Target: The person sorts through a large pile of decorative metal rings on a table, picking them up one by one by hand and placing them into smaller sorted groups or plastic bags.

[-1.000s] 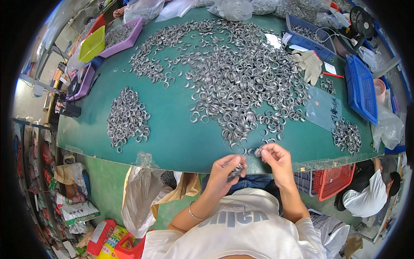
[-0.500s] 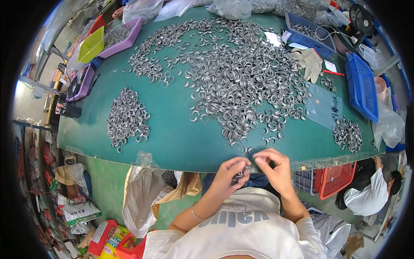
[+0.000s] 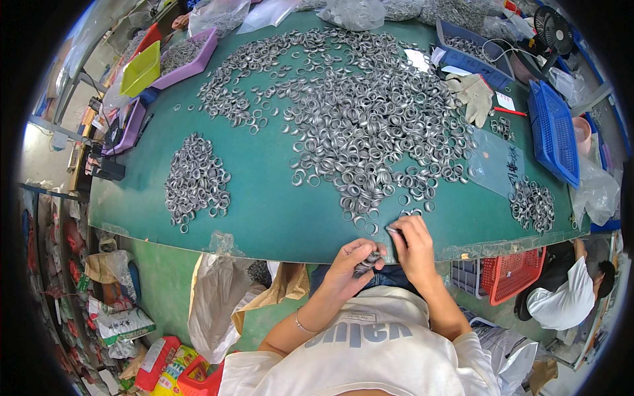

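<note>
Several grey metal rings (image 3: 367, 265) are bunched in my left hand (image 3: 348, 266), its fingers curled around them just off the table's near edge. My right hand (image 3: 414, 247) is over the edge, palm down, its fingertips pinched on a metal ring (image 3: 392, 230) that shows only in part. Just beyond these fingers lie loose rings at the near tip of a large heap of rings (image 3: 370, 125), spread across the green table (image 3: 264, 204). A smaller pile of rings (image 3: 195, 178) lies to the left, another pile (image 3: 532, 206) to the right.
Purple trays (image 3: 191, 63) and a yellow-green one (image 3: 140, 69) stand at the far left. At the right are blue baskets (image 3: 553, 132), a glove (image 3: 472, 96), a clear plastic bag (image 3: 495, 162) and a fan (image 3: 553, 30). Another person (image 3: 564, 297) is at the lower right.
My right hand has moved forward from beside my left hand onto the table edge, fingers now on a ring there. My left hand stays nearly in place with its rings.
</note>
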The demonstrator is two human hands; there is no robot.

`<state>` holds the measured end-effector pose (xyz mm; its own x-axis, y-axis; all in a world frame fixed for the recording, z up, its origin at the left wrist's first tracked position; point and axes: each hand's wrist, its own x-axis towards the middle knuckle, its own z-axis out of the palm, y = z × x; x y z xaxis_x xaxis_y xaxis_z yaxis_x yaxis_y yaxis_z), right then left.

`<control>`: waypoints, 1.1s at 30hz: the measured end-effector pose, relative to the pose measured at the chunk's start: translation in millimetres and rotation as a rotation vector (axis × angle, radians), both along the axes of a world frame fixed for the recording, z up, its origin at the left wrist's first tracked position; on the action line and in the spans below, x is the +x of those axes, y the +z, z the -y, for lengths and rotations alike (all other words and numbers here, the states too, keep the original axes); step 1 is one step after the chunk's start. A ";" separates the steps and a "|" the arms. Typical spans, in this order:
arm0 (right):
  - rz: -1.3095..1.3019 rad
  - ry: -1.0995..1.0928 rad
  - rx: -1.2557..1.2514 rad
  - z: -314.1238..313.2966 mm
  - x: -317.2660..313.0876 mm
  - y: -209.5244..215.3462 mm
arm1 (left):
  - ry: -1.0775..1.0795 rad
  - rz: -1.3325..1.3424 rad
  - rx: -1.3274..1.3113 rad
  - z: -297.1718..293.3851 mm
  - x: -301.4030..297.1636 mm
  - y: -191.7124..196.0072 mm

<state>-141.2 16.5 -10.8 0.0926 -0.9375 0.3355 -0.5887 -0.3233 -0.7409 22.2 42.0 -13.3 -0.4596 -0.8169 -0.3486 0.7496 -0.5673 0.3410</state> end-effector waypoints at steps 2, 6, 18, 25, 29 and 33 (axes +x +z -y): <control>0.206 -0.008 0.124 -1.5 -1.0 2.1 | -0.018 0.036 0.017 1.5 0.1 5.3; 0.767 0.061 0.522 -7.5 -2.7 20.5 | 0.024 0.312 -0.046 3.1 -5.4 20.0; 1.058 0.212 0.673 -16.9 -1.4 42.8 | 0.032 0.351 -0.008 5.1 -3.8 30.0; 0.977 0.246 0.579 -19.4 -1.1 43.9 | 0.033 0.336 -0.013 3.8 -2.4 38.0; 1.021 0.260 0.615 -19.8 -1.2 44.2 | 0.080 0.409 0.038 2.2 -6.9 47.9; 1.042 0.250 0.585 -19.8 1.4 45.5 | 0.061 0.411 -0.093 0.0 -2.1 42.0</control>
<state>-139.8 36.4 34.7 0.2303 -0.9669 -0.1099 0.4044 0.1979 -0.8929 20.1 42.0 28.7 -0.2474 -0.8749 -0.4164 0.5721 -0.4788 0.6660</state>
